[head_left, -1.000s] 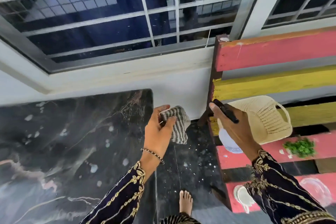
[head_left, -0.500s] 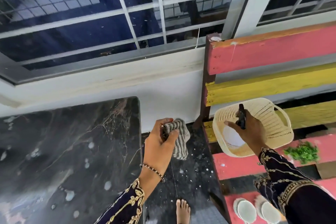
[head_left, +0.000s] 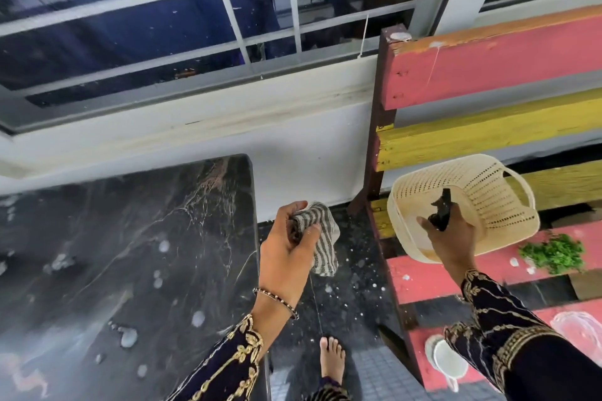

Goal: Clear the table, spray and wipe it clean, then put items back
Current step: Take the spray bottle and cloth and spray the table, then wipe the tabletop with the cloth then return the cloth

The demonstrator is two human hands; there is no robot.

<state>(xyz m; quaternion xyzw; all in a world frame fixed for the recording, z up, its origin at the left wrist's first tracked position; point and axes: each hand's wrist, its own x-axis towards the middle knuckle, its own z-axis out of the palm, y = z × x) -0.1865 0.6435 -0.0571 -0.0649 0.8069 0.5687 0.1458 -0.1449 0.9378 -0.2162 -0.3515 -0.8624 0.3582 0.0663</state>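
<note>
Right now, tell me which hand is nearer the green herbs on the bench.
Right. The right hand, holding the spray bottle in the basket, sits just left of the herbs. The left hand grips the cloth farther left, off the bench.

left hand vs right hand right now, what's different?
The left hand hangs over the floor gap beside the marble table; the right hand reaches into the cream basket on the bench. The left grips a striped cloth; the right grips a black spray nozzle. Both are closed on something.
</note>
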